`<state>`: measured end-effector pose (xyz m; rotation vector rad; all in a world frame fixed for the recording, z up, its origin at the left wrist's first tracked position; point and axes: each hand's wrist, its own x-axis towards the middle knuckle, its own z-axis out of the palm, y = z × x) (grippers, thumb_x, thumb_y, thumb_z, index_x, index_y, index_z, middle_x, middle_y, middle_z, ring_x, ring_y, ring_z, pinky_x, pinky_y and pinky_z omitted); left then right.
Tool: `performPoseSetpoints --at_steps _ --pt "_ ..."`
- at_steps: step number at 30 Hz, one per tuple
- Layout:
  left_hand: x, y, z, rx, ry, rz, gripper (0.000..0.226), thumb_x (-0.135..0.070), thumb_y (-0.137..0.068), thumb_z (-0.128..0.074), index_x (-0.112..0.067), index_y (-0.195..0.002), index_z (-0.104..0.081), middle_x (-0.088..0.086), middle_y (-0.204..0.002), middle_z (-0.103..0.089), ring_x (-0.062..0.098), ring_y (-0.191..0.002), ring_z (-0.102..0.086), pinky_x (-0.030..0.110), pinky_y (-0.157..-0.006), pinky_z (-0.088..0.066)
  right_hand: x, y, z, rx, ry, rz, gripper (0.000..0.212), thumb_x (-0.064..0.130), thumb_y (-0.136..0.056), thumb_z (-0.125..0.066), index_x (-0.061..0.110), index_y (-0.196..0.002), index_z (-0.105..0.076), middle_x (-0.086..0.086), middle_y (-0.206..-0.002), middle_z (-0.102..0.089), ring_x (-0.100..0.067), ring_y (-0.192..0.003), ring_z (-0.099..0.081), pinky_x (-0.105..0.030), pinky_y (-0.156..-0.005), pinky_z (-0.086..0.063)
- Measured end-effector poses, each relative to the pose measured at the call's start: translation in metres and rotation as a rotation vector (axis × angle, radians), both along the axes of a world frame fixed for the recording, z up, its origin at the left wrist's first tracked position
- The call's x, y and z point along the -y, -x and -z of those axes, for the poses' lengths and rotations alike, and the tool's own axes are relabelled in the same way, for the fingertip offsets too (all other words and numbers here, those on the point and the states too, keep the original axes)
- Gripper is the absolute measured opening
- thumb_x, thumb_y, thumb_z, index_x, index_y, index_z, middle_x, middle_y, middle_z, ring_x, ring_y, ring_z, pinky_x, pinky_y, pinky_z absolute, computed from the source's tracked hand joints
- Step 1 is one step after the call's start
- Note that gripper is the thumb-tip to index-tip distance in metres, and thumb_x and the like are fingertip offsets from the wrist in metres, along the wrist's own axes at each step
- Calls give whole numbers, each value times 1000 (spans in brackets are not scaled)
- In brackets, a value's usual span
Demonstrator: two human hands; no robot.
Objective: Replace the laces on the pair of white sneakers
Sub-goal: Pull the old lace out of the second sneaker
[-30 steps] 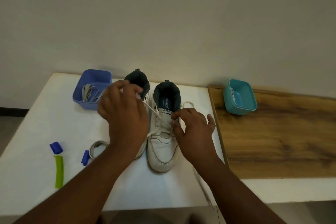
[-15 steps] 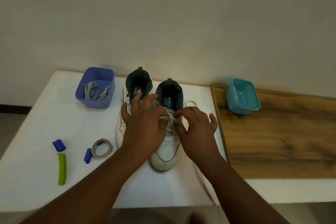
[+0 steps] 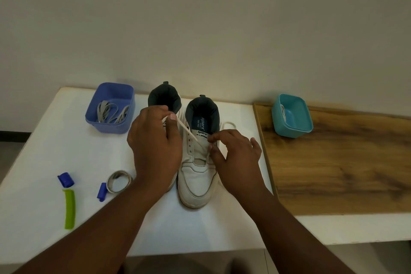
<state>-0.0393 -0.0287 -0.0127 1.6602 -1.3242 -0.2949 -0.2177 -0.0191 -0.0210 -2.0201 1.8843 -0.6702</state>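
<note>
The pair of white sneakers stands side by side at the middle of the white table (image 3: 55,140), toes toward the viewer, and the step in hand looks like unlacing the right-hand sneaker (image 3: 198,162): a white lace (image 3: 188,132) runs taut from its eyelets up toward 10 o'clock. The left hand (image 3: 155,149) pinches that lace's free end between thumb and forefinger, covering most of the other sneaker (image 3: 164,98). The right hand (image 3: 235,158) rests at the shoe's 3 o'clock edge, its fingertips curled and seemingly pinching the lace or eyelet flap there; which one cannot be told. A loose lace loop (image 3: 228,124) lies just beyond that hand. The next move probably calls for drawing the strand clear of its eyelet while the right hand steadies the upper. At 10 o'clock a blue tub (image 3: 124,127) holds grey laces (image 3: 111,113), likely the replacements; at 2 o'clock sits a teal tub (image 3: 291,129). The insole and tongue read "sparx"; smaller print beneath is illegible.
</note>
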Motion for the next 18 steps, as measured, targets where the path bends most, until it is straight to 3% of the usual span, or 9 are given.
performPoseSetpoints --at_steps 2,4,7,9,12,18 --pt "-1 0 0 227 -80 60 30 -30 -94 -53 -26 -122 -61 1 -136 -56 28 -132 -47 59 -107 -37 0 0 2 24 -8 -14 17 35 -98 -63 42 -114 -64 18 -123 -62 -8 -122 -56 -56 -122 -16" --pt "-4 6 1 409 -172 171 44 -30 -89 -61 -37 -132 -57 3 -153 -41 33 -148 -25 65 -115 -20 1 -1 2 40 -14 -20 19 34 -98 -63 41 -115 -64 18 -124 -62 -8 -122 -56 -57 -121 -18" --pt "-10 16 8 564 -247 276 25 -45 -91 -59 -45 -114 -69 3 -161 -30 34 -154 -8 66 -117 -6 1 -1 3 45 -19 -11 19 34 -98 -63 41 -116 -65 17 -126 -62 -8 -124 -56 -57 -121 -18" --pt "-12 16 12 584 -286 274 16 -54 -89 -63 -45 -96 -74 3 -160 -34 35 -154 -8 67 -117 -4 1 -1 3 49 -22 -6 20 34 -97 -64 42 -116 -65 18 -126 -62 -8 -124 -56 -57 -122 -17" --pt "-9 14 13 560 -279 257 8 -49 -82 -75 -42 -84 -74 2 -147 -48 36 -151 -16 68 -116 -6 2 -1 4 33 -15 -1 20 34 -97 -65 43 -114 -65 18 -125 -63 -8 -123 -56 -57 -121 -16" --pt "-4 6 3 445 -138 99 15 -34 -94 -57 -26 -104 -66 1 -132 -55 30 -142 -34 64 -113 -20 1 1 1 -2 -16 36 20 36 -97 -63 44 -116 -65 18 -127 -65 -10 -127 -55 -55 -123 -11"
